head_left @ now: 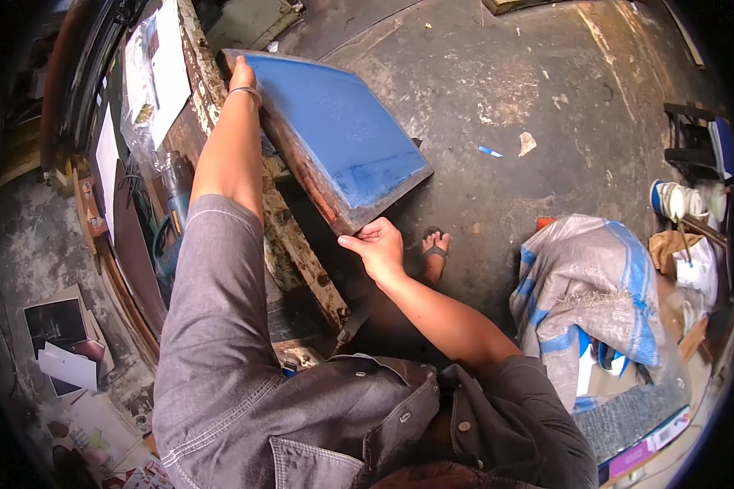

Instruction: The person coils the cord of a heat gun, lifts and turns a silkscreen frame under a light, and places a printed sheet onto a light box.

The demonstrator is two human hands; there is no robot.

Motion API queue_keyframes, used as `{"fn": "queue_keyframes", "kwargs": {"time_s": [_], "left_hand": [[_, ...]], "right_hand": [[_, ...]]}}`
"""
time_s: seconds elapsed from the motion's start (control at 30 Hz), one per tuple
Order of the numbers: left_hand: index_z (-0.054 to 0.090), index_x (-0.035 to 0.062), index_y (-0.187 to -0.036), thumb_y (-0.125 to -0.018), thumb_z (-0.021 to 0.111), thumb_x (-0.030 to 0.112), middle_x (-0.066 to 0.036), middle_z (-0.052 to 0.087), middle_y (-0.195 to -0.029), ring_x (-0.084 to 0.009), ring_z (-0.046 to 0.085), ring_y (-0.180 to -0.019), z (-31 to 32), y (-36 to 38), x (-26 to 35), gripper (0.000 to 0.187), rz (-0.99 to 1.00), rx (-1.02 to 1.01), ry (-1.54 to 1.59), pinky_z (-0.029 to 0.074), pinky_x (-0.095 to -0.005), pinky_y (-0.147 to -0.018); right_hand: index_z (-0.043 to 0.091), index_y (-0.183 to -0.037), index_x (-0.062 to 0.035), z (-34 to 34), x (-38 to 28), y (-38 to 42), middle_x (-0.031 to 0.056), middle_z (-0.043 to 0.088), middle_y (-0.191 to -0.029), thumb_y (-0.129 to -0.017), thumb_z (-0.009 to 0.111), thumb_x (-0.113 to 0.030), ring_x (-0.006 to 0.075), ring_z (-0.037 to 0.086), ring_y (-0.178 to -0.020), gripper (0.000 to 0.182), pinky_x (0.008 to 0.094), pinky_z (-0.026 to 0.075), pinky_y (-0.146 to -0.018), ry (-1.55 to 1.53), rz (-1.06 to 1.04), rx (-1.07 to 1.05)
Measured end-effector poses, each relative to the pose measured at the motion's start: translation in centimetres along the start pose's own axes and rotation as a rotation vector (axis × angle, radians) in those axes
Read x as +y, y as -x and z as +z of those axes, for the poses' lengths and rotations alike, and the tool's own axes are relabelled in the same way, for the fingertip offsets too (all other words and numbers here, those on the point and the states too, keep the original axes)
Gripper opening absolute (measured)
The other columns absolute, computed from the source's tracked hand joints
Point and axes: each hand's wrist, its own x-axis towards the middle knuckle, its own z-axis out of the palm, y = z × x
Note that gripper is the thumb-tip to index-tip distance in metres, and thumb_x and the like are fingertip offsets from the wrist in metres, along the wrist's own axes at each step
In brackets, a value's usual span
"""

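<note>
A wooden-framed screen with a blue surface (334, 122) is held up at a slant in front of me. My left hand (242, 75) grips the frame's upper left corner, with a band around the wrist. Closer to my body, my right hand (373, 246) has its thumb and bent fingers closed on the lower corner of the frame. The fingertips of my left hand are hidden behind the frame.
A worn wooden beam (306, 253) runs beneath the frame. Left of it are white sheets (170, 77) and a heat-gun-like tool (175, 191). At right sits a grey-and-blue woven sack (583, 269). A sandalled foot (435, 248) stands on the floor (481, 187).
</note>
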Motion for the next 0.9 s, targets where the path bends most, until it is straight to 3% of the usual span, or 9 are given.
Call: {"fn": "queue_keyframes", "kwargs": {"time_s": [0.13, 0.27, 0.37, 0.47, 0.63, 0.73, 0.8, 0.87, 0.9], "left_hand": [[0.039, -0.0028, -0.143, -0.096, 0.038, 0.059, -0.019, 0.041, -0.148, -0.0300, 0.039, -0.136, -0.2, -4.2, -1.7, 0.078, 0.021, -0.050, 0.083, 0.027, -0.0395, -0.113], [0.042, -0.0030, -0.141, -0.098, 0.034, 0.055, -0.021, 0.032, -0.153, -0.0324, 0.028, -0.142, -2.2, -13.9, -2.7, 0.073, 0.161, -0.108, -0.186, 0.020, -0.0420, -0.117], [0.009, 0.0007, -0.152, -0.070, 0.069, 0.066, -0.022, 0.017, -0.157, -0.0407, 0.022, -0.142, 1.8, 4.8, 2.2, 0.120, -0.088, 0.449, -0.330, 0.021, -0.0508, -0.116], [0.020, 0.0067, -0.151, -0.076, 0.057, 0.070, -0.022, 0.015, -0.158, -0.0407, 0.008, -0.146, 4.5, 8.2, 2.5, 0.105, 0.116, 0.383, -0.539, 0.006, -0.0570, -0.116], [0.042, 0.0089, -0.142, -0.078, 0.062, 0.062, -0.030, 0.017, -0.153, -0.0469, 0.008, -0.145, 4.9, 23.1, 6.7, 0.086, 0.869, -0.223, -0.423, 0.005, -0.0631, -0.114], [0.038, 0.0118, -0.144, -0.085, 0.057, 0.064, -0.030, 0.015, -0.154, -0.0487, 0.009, -0.144, 1.8, 33.8, 5.9, 0.081, 1.125, -0.414, -0.347, 0.006, -0.0623, -0.114], [0.031, 0.0159, -0.149, -0.087, 0.053, 0.065, -0.031, 0.010, -0.155, -0.0506, 0.004, -0.144, 0.3, 40.0, 3.7, 0.081, 1.148, -0.545, -0.285, 0.004, -0.0636, -0.113], [0.021, 0.0213, -0.154, -0.090, 0.046, 0.065, -0.031, 0.006, -0.156, -0.0513, -0.002, -0.144, 0.4, 45.2, 0.5, 0.081, 1.060, -0.685, -0.297, 0.001, -0.0658, -0.112], [0.016, 0.0200, -0.155, -0.093, 0.042, 0.064, -0.029, 0.004, -0.157, -0.0472, -0.005, -0.145, 0.9, 48.6, -0.7, 0.081, 0.848, -0.831, -0.327, 0.001, -0.0622, -0.114]], "right_hand": [[0.054, -0.082, -0.0029, -0.3, -0.2, -0.1, 0.0060, 0.063, -0.078, -0.068, 0.089, -0.011, 0.0121, 0.063, -0.073, 0.038, 0.0264, 0.053, -0.068, 0.030, 0.018, -0.030], [0.062, -0.086, -0.0004, -2.2, 0.5, 0.1, 0.0084, 0.066, -0.079, -0.067, 0.089, -0.027, 0.0144, 0.063, -0.073, 0.042, 0.0285, 0.051, -0.068, 0.085, -0.007, -0.112], [0.063, -0.088, -0.0010, -4.4, -0.4, 1.4, 0.0079, 0.067, -0.083, -0.074, 0.085, -0.025, 0.0145, 0.063, -0.075, 0.036, 0.0284, 0.051, -0.071, 0.044, 0.024, -0.122], [0.066, -0.099, -0.0079, -9.4, 1.5, 2.1, 0.0029, 0.068, -0.087, -0.083, 0.077, -0.031, 0.0093, 0.061, -0.080, 0.030, 0.0209, 0.045, -0.066, 0.183, 0.087, -0.099], [0.062, -0.110, -0.0050, -15.9, -4.5, 7.0, 0.0049, 0.068, -0.098, -0.094, 0.064, -0.027, 0.0115, 0.064, -0.084, 0.027, 0.0242, 0.052, -0.071, -0.016, 0.337, 0.032], [0.054, -0.129, -0.0076, -16.8, -9.2, 8.3, 0.0097, 0.064, -0.118, -0.099, 0.049, -0.045, 0.0157, 0.064, -0.093, 0.048, 0.0268, 0.053, -0.074, -0.131, 0.209, 0.060], [0.041, -0.144, -0.0119, -15.8, -13.6, 9.0, 0.0163, 0.047, -0.143, -0.093, 0.038, -0.068, 0.0297, 0.053, -0.121, 0.075, 0.0440, 0.045, -0.096, -0.284, 0.040, -0.026], [0.021, -0.153, -0.0159, -12.3, -19.7, 10.8, 0.0159, 0.031, -0.154, -0.092, 0.030, -0.073, 0.0326, 0.036, -0.137, 0.084, 0.0502, 0.036, -0.106, -0.487, -0.220, -0.112], [0.018, -0.154, -0.0176, -10.0, -22.7, 12.3, 0.0140, 0.026, -0.156, -0.093, 0.029, -0.072, 0.0321, 0.031, -0.140, 0.083, 0.0488, 0.031, -0.110, -0.542, -0.327, -0.149]]}}
